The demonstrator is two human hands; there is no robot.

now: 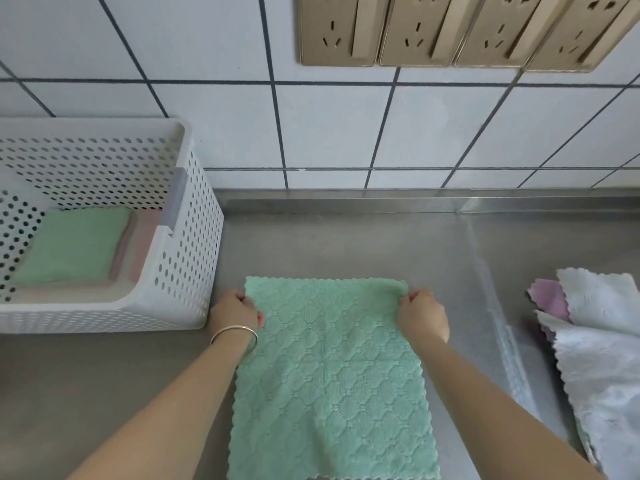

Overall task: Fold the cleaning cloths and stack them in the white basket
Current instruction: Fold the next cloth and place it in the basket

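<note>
Green cloth [332, 368] looked light and limp; I saw left hand [235, 311] and right hand [422, 313] pinching its far corners, the sensible grip.

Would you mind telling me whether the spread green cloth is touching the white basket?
Apart. The head view shows bare steel counter between the green cloth and the white basket.
</note>
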